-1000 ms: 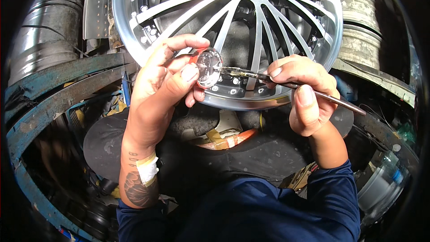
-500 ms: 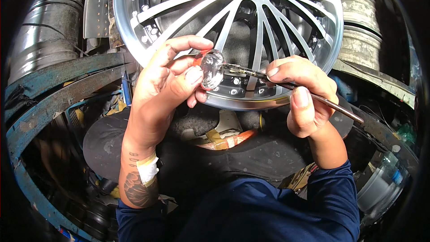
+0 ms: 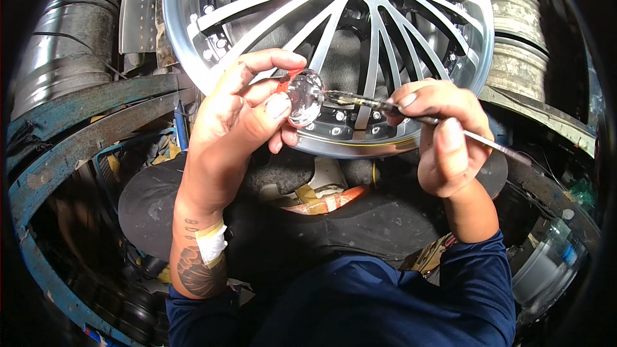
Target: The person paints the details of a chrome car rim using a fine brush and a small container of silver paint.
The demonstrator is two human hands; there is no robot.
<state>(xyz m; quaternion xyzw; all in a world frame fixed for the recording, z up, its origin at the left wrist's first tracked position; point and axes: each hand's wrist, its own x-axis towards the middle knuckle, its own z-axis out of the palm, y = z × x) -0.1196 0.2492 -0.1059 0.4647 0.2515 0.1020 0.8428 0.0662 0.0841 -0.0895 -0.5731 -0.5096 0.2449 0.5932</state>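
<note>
My left hand (image 3: 234, 128) pinches a small clear, round piece (image 3: 307, 96) with red at its back, held upright between fingers and thumb. My right hand (image 3: 450, 138) grips a long, thin brush (image 3: 488, 142), its dark, wet-looking tip end at the clear piece's face. Both hands are over the lower part of a large silver-and-black alloy wheel (image 3: 371, 51), which has a round centre cap and bolts around its inner rim.
Metal wheel barrels lie at left (image 3: 71, 45) and right (image 3: 514, 45). Blue metal frames (image 3: 48, 173) edge both sides. My legs in black (image 3: 340, 231) are below, with an orange curved item (image 3: 347, 196) between them. A clear plastic container (image 3: 546, 263) sits at right.
My right hand has shifted slightly right with the brush, whose back end now sits further right and catches more light. My left hand and the clear piece have barely moved.
</note>
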